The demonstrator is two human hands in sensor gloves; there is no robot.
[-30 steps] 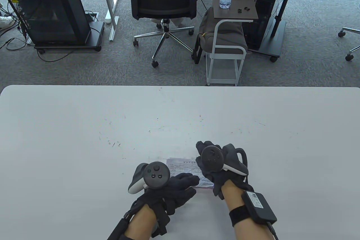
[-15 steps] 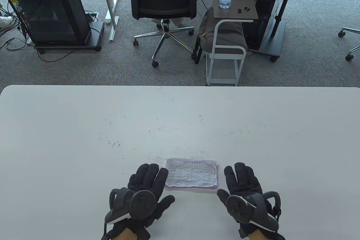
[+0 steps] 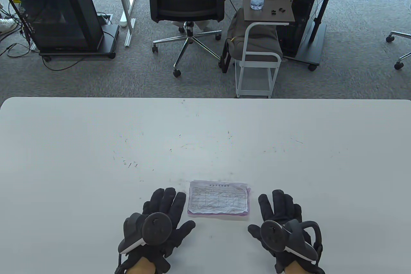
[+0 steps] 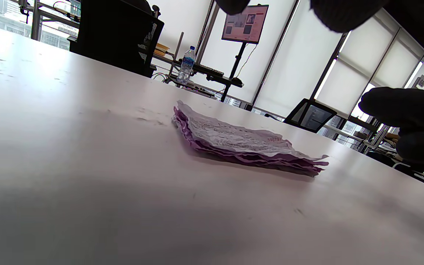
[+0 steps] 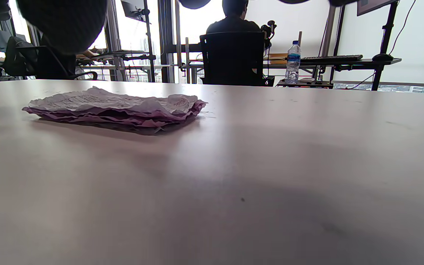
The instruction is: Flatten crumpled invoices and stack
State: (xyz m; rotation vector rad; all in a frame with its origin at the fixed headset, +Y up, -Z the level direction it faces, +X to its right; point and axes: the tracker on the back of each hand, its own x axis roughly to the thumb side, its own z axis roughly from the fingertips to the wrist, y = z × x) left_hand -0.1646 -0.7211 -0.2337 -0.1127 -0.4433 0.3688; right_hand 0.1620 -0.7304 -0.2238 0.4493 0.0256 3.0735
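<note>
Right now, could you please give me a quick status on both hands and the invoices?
Left hand and right hand flat on the table, fingers spread, holding nothing. Invoice stack between them, untouched, still wrinkled. Nothing in the way.

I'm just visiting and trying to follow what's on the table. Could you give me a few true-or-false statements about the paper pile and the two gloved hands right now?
1. The stack of invoices lies on the table between the two hands. True.
2. The left hand is gripping the stack. False: it rests beside the stack, fingers spread, holding nothing.
3. The top sheet is white with a printed grid, and purple sheets show beneath it. True.
4. The right hand presses down on top of the stack. False: it lies to the stack's right, apart from it.
5. The stack is perfectly smooth. False: the wrist views show wavy, wrinkled edges.
</note>
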